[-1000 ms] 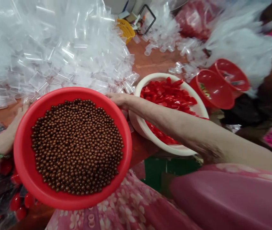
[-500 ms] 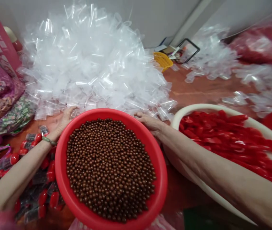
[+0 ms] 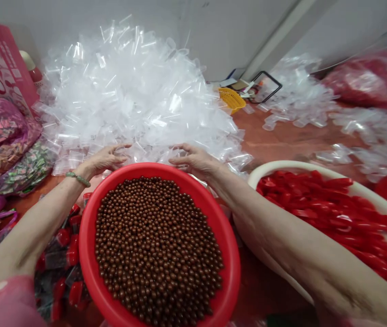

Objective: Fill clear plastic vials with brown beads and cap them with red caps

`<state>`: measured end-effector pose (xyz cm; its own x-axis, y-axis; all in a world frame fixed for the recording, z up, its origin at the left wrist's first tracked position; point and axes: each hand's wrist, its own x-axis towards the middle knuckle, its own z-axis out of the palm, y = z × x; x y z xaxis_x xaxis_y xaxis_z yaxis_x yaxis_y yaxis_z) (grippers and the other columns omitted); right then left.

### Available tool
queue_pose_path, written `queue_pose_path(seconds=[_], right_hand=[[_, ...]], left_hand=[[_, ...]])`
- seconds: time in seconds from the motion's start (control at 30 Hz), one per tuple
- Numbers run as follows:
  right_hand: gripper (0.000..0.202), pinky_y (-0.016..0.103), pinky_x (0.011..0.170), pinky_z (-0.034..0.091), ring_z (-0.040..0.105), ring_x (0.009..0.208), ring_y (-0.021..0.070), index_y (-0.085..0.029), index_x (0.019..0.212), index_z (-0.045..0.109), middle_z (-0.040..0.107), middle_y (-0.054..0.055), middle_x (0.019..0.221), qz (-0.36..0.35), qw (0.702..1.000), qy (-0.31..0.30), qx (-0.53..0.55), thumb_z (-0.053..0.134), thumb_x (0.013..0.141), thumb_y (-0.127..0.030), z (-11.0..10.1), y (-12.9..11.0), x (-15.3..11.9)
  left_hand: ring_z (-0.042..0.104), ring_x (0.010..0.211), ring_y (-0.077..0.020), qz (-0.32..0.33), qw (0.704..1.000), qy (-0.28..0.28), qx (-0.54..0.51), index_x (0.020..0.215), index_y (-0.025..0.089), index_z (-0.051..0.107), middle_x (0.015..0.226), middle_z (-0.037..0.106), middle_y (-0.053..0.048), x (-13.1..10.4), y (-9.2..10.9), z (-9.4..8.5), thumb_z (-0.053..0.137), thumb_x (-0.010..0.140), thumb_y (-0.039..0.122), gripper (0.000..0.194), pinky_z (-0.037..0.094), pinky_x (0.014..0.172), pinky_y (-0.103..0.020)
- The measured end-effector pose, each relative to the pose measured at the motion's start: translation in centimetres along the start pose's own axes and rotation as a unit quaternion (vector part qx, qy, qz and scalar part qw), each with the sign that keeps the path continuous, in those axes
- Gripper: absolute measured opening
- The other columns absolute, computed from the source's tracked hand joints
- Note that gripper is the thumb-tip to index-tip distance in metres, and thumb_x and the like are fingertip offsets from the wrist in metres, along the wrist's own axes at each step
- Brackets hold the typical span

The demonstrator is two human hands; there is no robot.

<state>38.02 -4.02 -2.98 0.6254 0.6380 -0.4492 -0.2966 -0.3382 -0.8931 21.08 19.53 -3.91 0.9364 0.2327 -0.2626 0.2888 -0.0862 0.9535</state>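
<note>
A round red basin [image 3: 86, 236] sits right in front of me, filled with small glossy brown balls [image 3: 157, 245]. Past its far rim, on the left, my left hand [image 3: 106, 159] is open with fingers curved inward, a green bracelet [image 3: 78, 179] at its wrist. My right hand [image 3: 193, 161], also open, faces it from the other side with fingers spread. Both hands are at the near edge of a tall heap of clear plastic tubes [image 3: 132, 95]. Neither hand visibly holds anything; whether the fingertips touch the tubes, I cannot tell.
At right stands a cream tub [image 3: 260, 170] of red plastic pieces [image 3: 319, 204]. Red-capped containers [image 3: 66, 247] lie left of the basin. Bags of small wrapped packets [image 3: 1, 131] and a pink box [image 3: 12, 68] are far left. A yellow basket [image 3: 231, 99] stands behind.
Both hands have moved from the sides of the basin to beyond its far rim, closer together and nearer the tube heap. The view has shifted slightly; the basin stays in about the same place.
</note>
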Motion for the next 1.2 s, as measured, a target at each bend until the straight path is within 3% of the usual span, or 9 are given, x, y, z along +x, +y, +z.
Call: queue_pose_path(seconds=[0.17,0.33,0.53,0.7,0.87,0.93,1.03,1.13,1.2], right_hand=[[0.045,0.019,0.05,0.047,0.053,0.053,0.0062,-0.018,0.1,0.064,0.057,-0.004,0.07,-0.044,0.998,-0.014,-0.04,0.078,0.059,-0.009,1.1,-1.3,1.2],[0.039,0.02,0.052,0.048,0.054,0.057,0.0064,-0.016,0.092,0.064,0.056,-0.003,0.075,-0.088,0.996,-0.007,-0.032,0.078,0.056,-0.011,2.3,-1.9,1.7],[0.044,0.027,0.061,0.052,0.057,0.062,0.008,-0.02,0.098,0.058,0.057,-0.003,0.083,-0.127,0.992,-0.011,0.007,0.071,0.056,-0.014,4.6,-2.5,2.2],[0.047,0.027,0.066,0.052,0.058,0.063,0.007,-0.021,0.099,0.058,0.057,-0.003,0.093,-0.22,0.975,-0.032,0.016,0.072,0.055,-0.015,4.4,-3.6,-0.2],[0.05,0.031,0.07,0.054,0.065,0.072,0.0128,-0.024,0.118,0.055,0.064,-0.001,0.1,-0.262,0.958,-0.101,-0.055,0.071,0.071,-0.027,3.5,-2.9,-5.4],[0.052,0.035,0.077,0.055,0.068,0.082,0.0171,-0.022,0.126,0.052,0.067,0.002,0.103,-0.254,0.952,-0.137,-0.102,0.068,0.077,-0.031,3.3,-2.0,-6.5],[0.058,0.046,0.099,0.049,0.063,0.113,0.0248,-0.018,0.134,0.051,0.065,0.01,0.125,-0.275,0.915,-0.175,-0.237,0.066,0.081,-0.033,2.9,-0.9,-6.7],[0.061,0.049,0.112,0.037,0.048,0.135,0.0257,-0.022,0.143,0.044,0.051,0.01,0.147,-0.309,0.853,-0.226,-0.355,0.061,0.085,-0.028,2.5,-0.7,-6.6],[0.061,0.047,0.114,0.035,0.044,0.139,0.023,-0.025,0.146,0.041,0.046,0.007,0.152,-0.332,0.816,-0.263,-0.394,0.057,0.087,-0.023,2.3,-1.0,-7.1]], left_hand=[[0.055,0.062,-0.01,-0.014,0.999,-0.003,0.035,0.139,0.019,0.049,0.072,0.056,0.002,1.5,3.1,1.5,0.071,0.078,0.022,0.065,0.053,0.065,-0.027],[0.054,0.061,-0.0084,-0.009,0.994,0.094,0.064,0.119,0.014,0.06,0.074,0.056,0.001,2.7,4.6,4.3,0.064,0.075,0.005,0.045,0.051,0.063,-0.023],[0.059,0.065,-0.0082,-0.01,0.987,0.163,0.001,0.118,0.013,0.052,0.084,0.057,-0.002,3.6,5.4,6.5,0.055,0.083,0.006,0.035,0.056,0.071,-0.029],[0.062,0.074,-0.0088,0.059,0.987,0.145,-0.031,0.12,0.013,0.051,0.092,0.059,-0.003,0.8,7.0,7.0,0.059,0.086,0.013,0.035,0.058,0.078,-0.03],[0.066,0.09,-0.0161,0.146,0.979,0.141,0.023,0.124,0.017,0.055,0.101,0.066,-0.006,-4.0,6.8,7.8,0.067,0.084,0.027,0.044,0.057,0.084,-0.033],[0.066,0.095,-0.0185,0.156,0.978,0.123,0.059,0.124,0.016,0.057,0.105,0.067,-0.007,-5.5,5.9,7.8,0.068,0.083,0.033,0.045,0.056,0.087,-0.035],[0.065,0.104,-0.0223,0.15,0.977,0.014,0.148,0.12,0.014,0.06,0.113,0.067,-0.01,-7.0,4.3,7.6,0.062,0.086,0.036,0.04,0.053,0.094,-0.04],[0.059,0.119,-0.0269,0.138,0.933,-0.109,0.315,0.125,0.015,0.057,0.129,0.061,-0.013,-7.8,3.6,7.5,0.064,0.084,0.034,0.046,0.046,0.104,-0.043],[0.055,0.125,-0.0284,0.133,0.895,-0.137,0.404,0.132,0.014,0.051,0.139,0.053,-0.016,-8.3,3.7,7.5,0.065,0.083,0.033,0.055,0.043,0.107,-0.043]])
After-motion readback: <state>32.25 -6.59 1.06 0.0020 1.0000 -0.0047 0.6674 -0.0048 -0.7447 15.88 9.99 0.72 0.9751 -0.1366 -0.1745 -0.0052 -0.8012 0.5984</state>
